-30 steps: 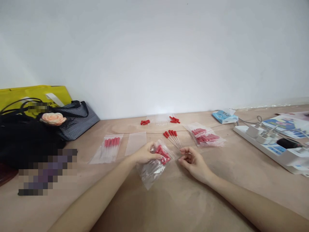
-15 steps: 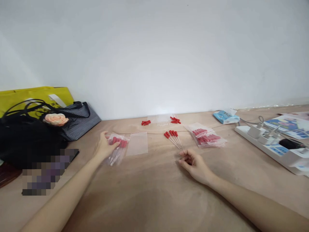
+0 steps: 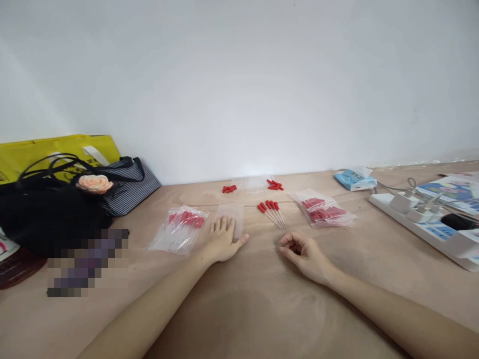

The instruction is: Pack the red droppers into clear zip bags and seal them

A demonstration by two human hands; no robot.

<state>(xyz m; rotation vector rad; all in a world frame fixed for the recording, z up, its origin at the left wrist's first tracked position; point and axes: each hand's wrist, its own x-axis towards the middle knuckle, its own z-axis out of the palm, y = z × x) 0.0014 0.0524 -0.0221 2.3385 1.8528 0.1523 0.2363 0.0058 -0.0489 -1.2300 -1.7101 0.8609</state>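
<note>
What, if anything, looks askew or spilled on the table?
Nothing looks spilled or damaged. The filled bags beside the left hand overlap at uneven angles, and the loose red-tipped sticks beyond the right hand fan out, which looks slightly untidy.

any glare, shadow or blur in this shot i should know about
Head view: the wall is brightest low in the middle; glossy streaks mark the clear bags at left; a soft shadow lies beneath the right forearm; the black bag is too dark for detail; a pixelated patch hides what is at lower left.
</note>
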